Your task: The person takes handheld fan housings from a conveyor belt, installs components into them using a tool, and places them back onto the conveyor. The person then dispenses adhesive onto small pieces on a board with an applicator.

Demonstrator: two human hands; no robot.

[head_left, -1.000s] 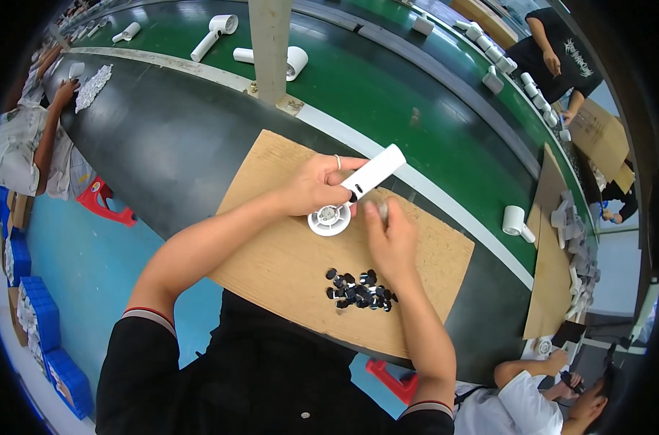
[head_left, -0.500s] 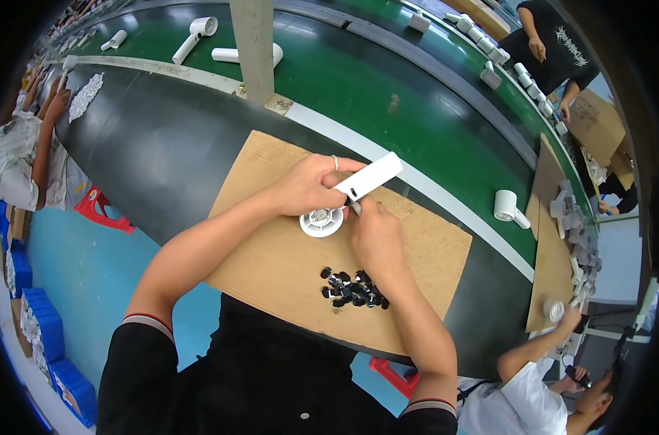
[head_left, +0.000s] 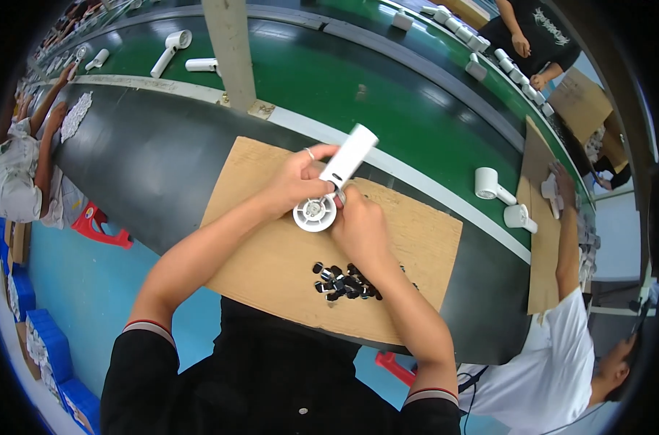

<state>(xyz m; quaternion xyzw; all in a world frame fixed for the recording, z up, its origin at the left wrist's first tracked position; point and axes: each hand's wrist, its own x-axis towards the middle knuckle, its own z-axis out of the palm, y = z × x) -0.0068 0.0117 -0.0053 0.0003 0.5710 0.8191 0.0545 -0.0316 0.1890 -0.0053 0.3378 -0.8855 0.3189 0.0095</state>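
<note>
A white handheld fan (head_left: 352,151) is tilted over the cardboard sheet, its handle pointing up and away to the right. Its round, spoked head (head_left: 314,215) faces up at the nearer end. My left hand (head_left: 300,180) is closed round the lower handle from the left, thumb near the dark slot. At the neck between handle and head, my right hand (head_left: 362,223) has its fingers pinched together; whatever small thing they hold is mostly hidden. A pile of small, glossy black pieces (head_left: 344,281) lies near my right forearm, which covers part of it.
Under my hands is a cardboard sheet (head_left: 249,254) on a dark table. Beyond it runs a green conveyor (head_left: 409,145) carrying white fans (head_left: 487,184), with a post (head_left: 230,58) at its edge. A co-worker in white (head_left: 540,370) reaches in at right; others work at left and far right.
The fan's handle has swung more upright, both hands staying at its neck. The co-worker's arm at right has stretched forward, and another white fan now lies on the belt there.
</note>
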